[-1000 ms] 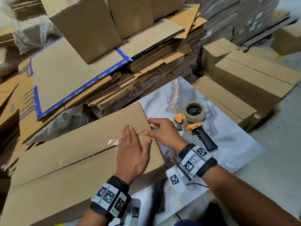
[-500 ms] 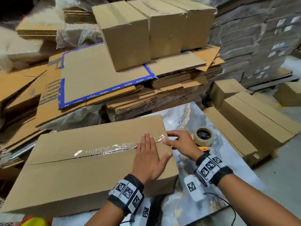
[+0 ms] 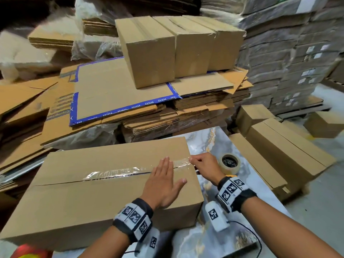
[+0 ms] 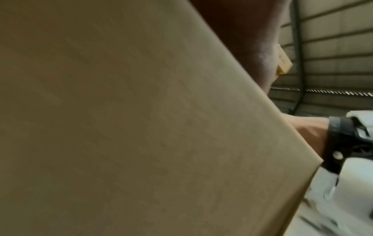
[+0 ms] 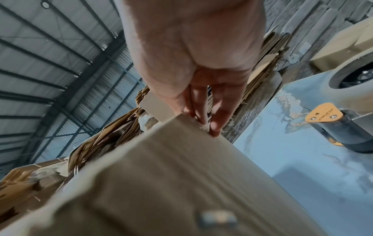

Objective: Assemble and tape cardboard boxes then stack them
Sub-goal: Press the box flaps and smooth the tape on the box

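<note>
Taping the top seam of a brown cardboard box (image 3: pixel 89 198)

The box lies on the marbled grey slab (image 3: pixel 264 185); the left hand (image 3: pixel 163 183) presses flat, fingers straight, on the clear tape strip (image 3: pixel 119 172) over its seam, while the right hand (image 3: pixel 204 166) pinches the strip's end at the box's right edge, just left of the tape dispenser (image 3: pixel 229 163)

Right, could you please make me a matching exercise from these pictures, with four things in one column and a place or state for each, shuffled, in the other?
Things:
1. left hand
2. right hand
3. tape roll
4. three boxes

Places or states:
A. on the marble board, right of the big box
B. flat on the big box's top
C. side by side on flat cardboard at the back
D. at the big box's right edge, on the tape end

Pairs: 1-B, 2-D, 3-A, 4-C
</note>
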A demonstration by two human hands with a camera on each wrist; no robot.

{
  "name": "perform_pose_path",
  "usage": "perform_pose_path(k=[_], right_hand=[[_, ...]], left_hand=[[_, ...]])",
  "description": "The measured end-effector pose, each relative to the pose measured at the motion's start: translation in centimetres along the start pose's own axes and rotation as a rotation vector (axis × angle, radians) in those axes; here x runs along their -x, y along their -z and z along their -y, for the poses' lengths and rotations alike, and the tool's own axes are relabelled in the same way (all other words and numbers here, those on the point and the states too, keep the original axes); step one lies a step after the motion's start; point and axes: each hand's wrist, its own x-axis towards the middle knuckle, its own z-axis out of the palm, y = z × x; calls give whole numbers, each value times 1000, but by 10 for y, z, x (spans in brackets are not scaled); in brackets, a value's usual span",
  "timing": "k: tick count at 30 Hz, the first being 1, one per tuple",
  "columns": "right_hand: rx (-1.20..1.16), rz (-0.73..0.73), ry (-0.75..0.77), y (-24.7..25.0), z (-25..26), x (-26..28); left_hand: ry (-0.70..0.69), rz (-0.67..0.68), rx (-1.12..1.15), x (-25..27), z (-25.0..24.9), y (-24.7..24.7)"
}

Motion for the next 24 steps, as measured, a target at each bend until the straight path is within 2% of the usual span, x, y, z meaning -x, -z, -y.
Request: perform_pose_path(k=[3,6,8,14,16,19,21,24], right_hand=[[36,-52,7,-4,0,4],[54,-118,14,-7,0,8],[29,-128,11,-8,2,10],[-84,-111,-38,-8,2,12],[-26,-146,-46,-9,8,14],[114,-216,-72,-13,23,22],[234,-264,-64,-18,35,31],[408,-165,61,-33,42,43]], left_hand=[[29,12,-29,3,-3,3],[-75,45,-26,-3,-17,0],[-91,44,-22,-3,-13,0],[119,-18,-50,9,15,4],[64,-8,-45,8,9,3],[-99,31,-30,10,3,7],[-127,28,-10,12,4,10],[-132,1,-23,12,7,7]])
